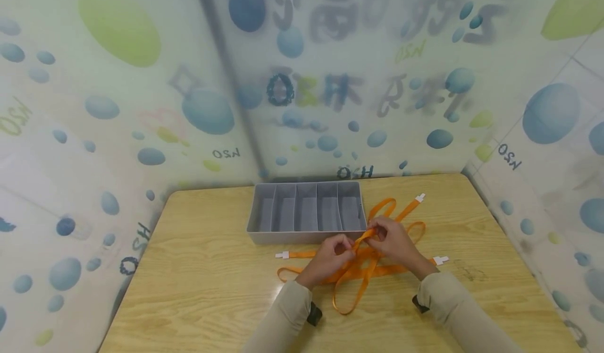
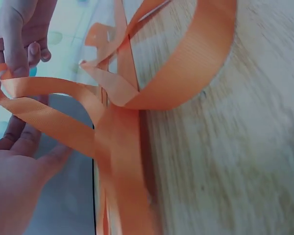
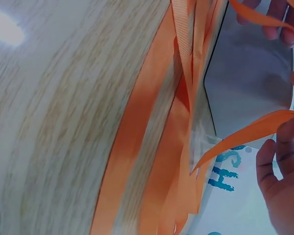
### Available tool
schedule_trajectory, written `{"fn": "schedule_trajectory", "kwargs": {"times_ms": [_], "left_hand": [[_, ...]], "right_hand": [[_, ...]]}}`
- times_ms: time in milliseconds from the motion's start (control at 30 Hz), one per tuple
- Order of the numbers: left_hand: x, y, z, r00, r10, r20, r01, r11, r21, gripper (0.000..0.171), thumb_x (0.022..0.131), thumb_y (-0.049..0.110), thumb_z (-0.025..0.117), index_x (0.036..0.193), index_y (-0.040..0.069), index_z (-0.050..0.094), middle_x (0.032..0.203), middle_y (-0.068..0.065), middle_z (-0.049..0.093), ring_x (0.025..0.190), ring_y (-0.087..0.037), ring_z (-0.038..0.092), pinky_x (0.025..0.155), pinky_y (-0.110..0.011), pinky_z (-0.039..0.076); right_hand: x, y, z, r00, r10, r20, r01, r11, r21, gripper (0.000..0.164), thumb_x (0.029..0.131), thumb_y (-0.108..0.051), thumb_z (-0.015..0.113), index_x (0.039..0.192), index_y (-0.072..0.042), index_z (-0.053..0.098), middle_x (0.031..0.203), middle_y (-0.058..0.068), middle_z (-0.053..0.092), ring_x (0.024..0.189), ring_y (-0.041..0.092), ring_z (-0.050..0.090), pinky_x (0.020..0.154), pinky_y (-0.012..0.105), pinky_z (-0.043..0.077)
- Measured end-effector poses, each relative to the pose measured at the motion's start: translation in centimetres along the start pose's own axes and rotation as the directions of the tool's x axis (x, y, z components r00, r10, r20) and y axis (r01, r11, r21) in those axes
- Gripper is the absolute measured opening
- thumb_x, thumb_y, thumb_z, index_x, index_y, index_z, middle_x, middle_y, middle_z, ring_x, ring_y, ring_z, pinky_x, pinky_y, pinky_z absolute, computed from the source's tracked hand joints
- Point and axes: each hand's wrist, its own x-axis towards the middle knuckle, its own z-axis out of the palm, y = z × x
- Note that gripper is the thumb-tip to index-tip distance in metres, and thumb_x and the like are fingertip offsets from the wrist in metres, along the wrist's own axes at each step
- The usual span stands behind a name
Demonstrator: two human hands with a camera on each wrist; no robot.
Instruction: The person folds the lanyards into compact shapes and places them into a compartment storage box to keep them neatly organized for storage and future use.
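Note:
Orange ribbon lanyards [image 1: 368,277] lie in a loose tangle on the table, with loops spreading around the hands. White plastic clips show at the left end [image 1: 282,255], the upper right and the lower right. The left hand [image 1: 330,258] pinches a raised strand between thumb and fingers. Close beside it, the right hand [image 1: 395,243] pinches the same raised bunch, just in front of the grey tray. In the left wrist view, two strands of ribbon [image 2: 54,120] rise from the pile to the fingers. The right wrist view has a twisted strand [image 3: 245,134] running up to the right hand.
A grey tray [image 1: 302,238] with several narrow compartments stands at the back of the wooden table [image 1: 198,269], its right front corner right by the hands. Behind the table rises a patterned wall [image 1: 311,132]. Dark wrist devices [image 1: 314,314] sit under both sleeves.

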Motion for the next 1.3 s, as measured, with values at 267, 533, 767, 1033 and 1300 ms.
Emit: {"fn": "schedule_trajectory", "kwargs": {"times_ms": [267,533,767,1033,1300], "left_hand": [[0.2,-1.0,0.0,0.999,0.034,-0.031,-0.038,0.991,-0.127,0.01,0.091,-0.002,0.066,0.089,-0.009,0.058,0.093,-0.017,0.064,0.079,-0.011,0.061,0.073,-0.023,0.051],[0.3,-0.1,0.0,0.999,0.036,-0.038,-0.04,0.992,-0.119,0.017,0.097,0.005,0.062,0.096,-0.011,0.068,0.095,-0.031,0.066,0.078,-0.036,0.061,0.07,-0.027,0.051],[-0.4,3.2,0.0,0.997,0.029,-0.074,-0.035,0.995,-0.089,0.023,0.098,0.007,0.062,0.104,-0.013,0.069,0.101,-0.033,0.066,0.095,-0.051,0.061,0.082,-0.025,0.052],[-0.8,4.9,0.0,0.987,0.061,-0.147,-0.07,0.996,-0.055,0.017,0.096,0.007,0.065,0.107,-0.004,0.072,0.102,-0.022,0.071,0.089,-0.025,0.066,0.077,-0.025,0.054],[-0.3,3.9,0.4,0.974,0.115,-0.194,-0.103,0.992,0.066,0.021,0.086,-0.002,0.074,0.106,-0.008,0.07,0.099,-0.02,0.071,0.083,-0.016,0.063,0.081,-0.029,0.054]], "right_hand": [[0.1,-0.4,0.0,0.998,-0.006,-0.057,0.006,1.0,0.004,0.024,0.078,0.006,0.077,0.093,-0.01,0.067,0.075,0.001,0.058,0.06,0.008,0.046,0.054,0.025,0.042],[0.1,-0.6,0.1,0.995,-0.028,-0.096,0.025,0.999,-0.023,0.021,0.081,0.008,0.071,0.094,-0.008,0.068,0.077,-0.004,0.056,0.061,0.008,0.046,0.055,0.024,0.043],[0.4,-1.2,0.1,0.99,-0.069,-0.121,0.059,0.994,-0.087,0.022,0.083,0.007,0.069,0.096,-0.011,0.068,0.072,-0.005,0.048,0.057,0.006,0.039,0.052,0.024,0.038],[0.6,-1.7,0.0,0.983,-0.089,-0.161,0.069,0.989,-0.13,0.019,0.086,0.006,0.065,0.1,-0.006,0.07,0.071,-0.008,0.045,0.057,0.005,0.037,0.051,0.024,0.037],[1.0,-2.4,-0.2,0.978,-0.12,-0.169,0.096,0.985,-0.145,0.015,0.09,0.003,0.064,0.099,-0.004,0.074,0.073,-0.008,0.047,0.059,0.005,0.04,0.052,0.023,0.038]]}}
